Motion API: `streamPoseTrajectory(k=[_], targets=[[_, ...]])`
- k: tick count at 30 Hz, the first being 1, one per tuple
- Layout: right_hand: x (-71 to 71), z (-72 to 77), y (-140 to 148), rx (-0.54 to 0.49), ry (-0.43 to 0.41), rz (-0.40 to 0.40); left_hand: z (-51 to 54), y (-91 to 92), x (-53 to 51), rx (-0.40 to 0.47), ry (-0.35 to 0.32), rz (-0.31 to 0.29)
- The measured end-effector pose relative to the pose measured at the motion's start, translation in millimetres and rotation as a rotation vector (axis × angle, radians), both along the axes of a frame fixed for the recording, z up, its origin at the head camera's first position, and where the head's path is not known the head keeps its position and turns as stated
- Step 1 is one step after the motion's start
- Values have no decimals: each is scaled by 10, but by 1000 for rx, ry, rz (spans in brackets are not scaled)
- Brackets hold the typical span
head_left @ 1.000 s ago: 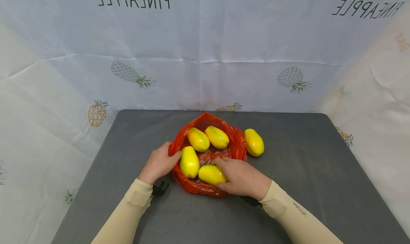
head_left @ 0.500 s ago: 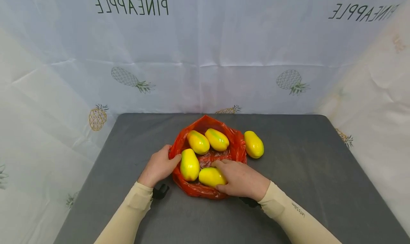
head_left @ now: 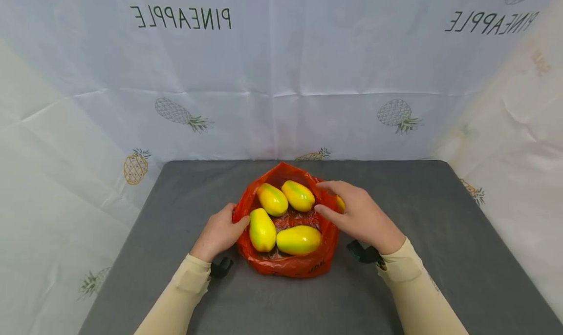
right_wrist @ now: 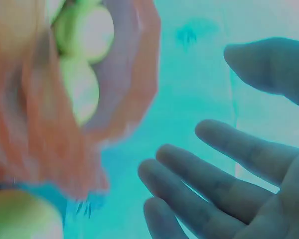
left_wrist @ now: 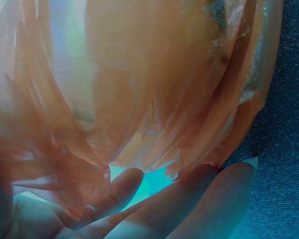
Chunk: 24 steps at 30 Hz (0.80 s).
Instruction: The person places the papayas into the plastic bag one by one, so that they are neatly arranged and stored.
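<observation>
An opened red plastic bag (head_left: 303, 266) stands mid-table in the head view, with several yellow-green papaya-like fruits (head_left: 299, 240) inside. My left hand (head_left: 218, 232) pinches its left rim, thumb at the inside and fingers behind the film. In the left wrist view, the bag's thin wall (left_wrist: 124, 89) hangs over those fingers. Over the bag's right rim is my right hand (head_left: 362, 218), fingers spread and holding nothing. Mostly hidden behind that hand, one more such fruit (head_left: 340, 204) lies outside the bag; the right wrist view shows this loose fruit (right_wrist: 22, 216) at bottom left.
The dark grey table (head_left: 198, 188) runs back to a pale pineapple-print curtain (head_left: 272, 56), which also hangs at both sides. Black wrist straps (head_left: 365, 253) sit under both sleeves.
My right hand has let go of the front fruit in the bag and moved right and away, toward the loose fruit. The left hand keeps its place on the rim. The head view has tilted slightly up.
</observation>
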State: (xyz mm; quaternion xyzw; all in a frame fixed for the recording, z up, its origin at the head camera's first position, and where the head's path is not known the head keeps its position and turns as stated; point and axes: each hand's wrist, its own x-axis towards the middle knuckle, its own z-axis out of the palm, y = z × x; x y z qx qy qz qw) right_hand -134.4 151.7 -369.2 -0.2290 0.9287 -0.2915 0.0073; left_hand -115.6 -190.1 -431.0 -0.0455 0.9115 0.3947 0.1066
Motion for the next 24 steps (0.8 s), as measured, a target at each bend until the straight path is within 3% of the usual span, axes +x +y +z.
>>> streamPoseTrajectory(k=[5,10,24], targets=[[-152,-103,260,-52,-28,-159,0,10,8,7,1,5],[-276,-249,423,-38,-75,-249,-23,17,4,1,10,11],[-474,-561,533,52,-239,-310,-44,4,-22,1,11,16]])
